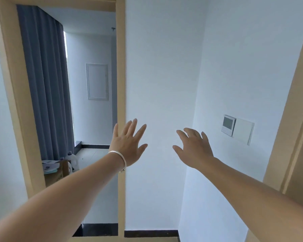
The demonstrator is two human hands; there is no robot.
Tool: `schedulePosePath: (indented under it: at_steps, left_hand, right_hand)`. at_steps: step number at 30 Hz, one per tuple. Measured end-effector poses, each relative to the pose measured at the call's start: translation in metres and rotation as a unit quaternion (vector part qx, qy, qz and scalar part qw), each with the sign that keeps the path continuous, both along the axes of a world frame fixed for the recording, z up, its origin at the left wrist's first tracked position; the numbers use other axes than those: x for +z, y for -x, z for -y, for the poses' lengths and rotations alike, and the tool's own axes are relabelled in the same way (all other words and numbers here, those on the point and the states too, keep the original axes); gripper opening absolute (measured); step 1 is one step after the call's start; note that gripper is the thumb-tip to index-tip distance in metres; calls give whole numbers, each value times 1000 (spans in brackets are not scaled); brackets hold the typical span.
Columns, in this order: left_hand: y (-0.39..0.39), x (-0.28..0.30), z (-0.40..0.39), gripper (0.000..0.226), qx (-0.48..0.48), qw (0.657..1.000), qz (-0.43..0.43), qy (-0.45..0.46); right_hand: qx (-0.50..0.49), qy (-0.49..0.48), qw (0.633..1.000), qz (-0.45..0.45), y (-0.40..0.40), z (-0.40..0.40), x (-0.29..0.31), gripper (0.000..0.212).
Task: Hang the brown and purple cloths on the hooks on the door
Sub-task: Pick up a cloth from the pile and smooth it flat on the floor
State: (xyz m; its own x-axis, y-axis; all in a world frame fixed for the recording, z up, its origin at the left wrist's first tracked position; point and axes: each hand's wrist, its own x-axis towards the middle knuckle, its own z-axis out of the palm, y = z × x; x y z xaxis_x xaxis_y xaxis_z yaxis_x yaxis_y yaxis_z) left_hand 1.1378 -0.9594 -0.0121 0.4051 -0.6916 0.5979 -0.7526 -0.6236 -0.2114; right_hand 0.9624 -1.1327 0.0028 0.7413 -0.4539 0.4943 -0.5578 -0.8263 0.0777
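Straight ahead of me stands a white wall [157,84], the largest thing in view, turning a corner into a second white wall on the right. To the left of it a tan-framed doorway [121,67] opens into a farther room, where a blue-grey curtain [44,81] hangs along the left side and a white panel [97,81] is set in the far wall. At the far right edge I see another tan door frame [294,119], only partly in view; I cannot tell whether a door leaf with hooks belongs to it.

Neither the brown cloth nor the purple cloth shows anywhere, and no hooks show either, so I judge the hanging has not started and the cloths must lie out of sight.

Both arms reach forward at mid-height. The left hand [128,145] is raised with its fingers spread and straight, its grip apart and holding nothing, just in front of the doorway's right post. The right hand [194,149] is held beside it, well apart, fingers loosely extended, grip likewise apart and empty. I read this pose as hands shown free before anything is fetched.

A silver bangle [120,158] circles the left wrist. On the right wall sit a small thermostat [228,125] and a switch plate [244,131] beside it. Low in the far room, some papers [50,165] and a white bottle [73,159] rest near the curtain's foot.
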Motion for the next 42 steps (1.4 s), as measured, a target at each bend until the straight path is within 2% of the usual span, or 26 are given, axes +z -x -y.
schedulePosePath:
  at_steps: [5,11,16,22,28,33,42]
  left_hand:
    - [-94,16,35,67,7,1000,-1,24]
    - [-178,10,36,66,44,998,-33,22]
    - [-245,-5,11,66,99,994,-50,12]
    - [-337,-31,-47,66,213,974,-75,10]
    - [-410,-35,-113,67,347,935,-78,9]
    - [-446,-39,-173,65,451,887,-102,6]
    - [-453,-72,-268,69,590,797,-125,12]
  right_hand:
    - [14,25,1000,1,-96,36,20,60]
    - [54,14,998,-2,-199,50,11,59]
    - [116,4,993,-9,-292,42,0,59]
    - [231,-3,973,-12,-432,4,-18,56]
    - [359,-4,933,-18,-570,-48,-28,55]
    - [452,-17,891,-31,-664,-94,-34,60]
    - [593,-31,801,-76,-747,-194,-66,62]
